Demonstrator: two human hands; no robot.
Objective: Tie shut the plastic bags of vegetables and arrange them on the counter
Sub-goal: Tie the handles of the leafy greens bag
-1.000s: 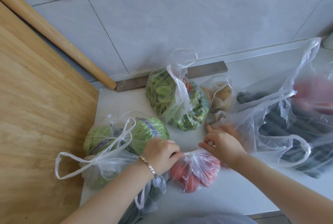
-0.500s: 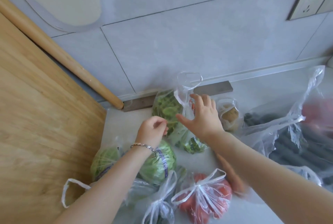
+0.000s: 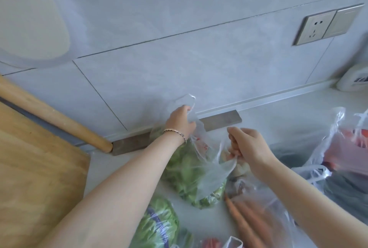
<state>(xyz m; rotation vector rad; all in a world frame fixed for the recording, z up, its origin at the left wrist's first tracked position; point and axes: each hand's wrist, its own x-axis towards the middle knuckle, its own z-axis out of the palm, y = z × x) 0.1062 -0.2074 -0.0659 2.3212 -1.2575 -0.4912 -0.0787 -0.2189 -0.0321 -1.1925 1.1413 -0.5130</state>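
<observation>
A clear bag of leafy greens (image 3: 191, 176) stands on the pale counter (image 3: 199, 223) near the wall. My left hand (image 3: 180, 121) grips one of its handles, lifted up by the wall. My right hand (image 3: 246, 146) pinches the bag's other handle, pulled out to the right. A wrapped cabbage (image 3: 159, 225) lies in front of the greens at the bottom. A bag of carrots (image 3: 253, 216) lies under my right forearm. The top of the tied tomato bag (image 3: 215, 244) shows at the bottom edge.
A wooden board (image 3: 35, 178) fills the left, with a rolling pin (image 3: 51, 117) leaning along the wall. Large open bags (image 3: 338, 164) with dark and red produce sit at the right. A wall socket (image 3: 326, 24) and a white appliance (image 3: 354, 80) are at the far right.
Both hands left the tied tomato bag and reached back to the bag of greens. They now hold its two handles apart. The camera tilted up toward the wall.
</observation>
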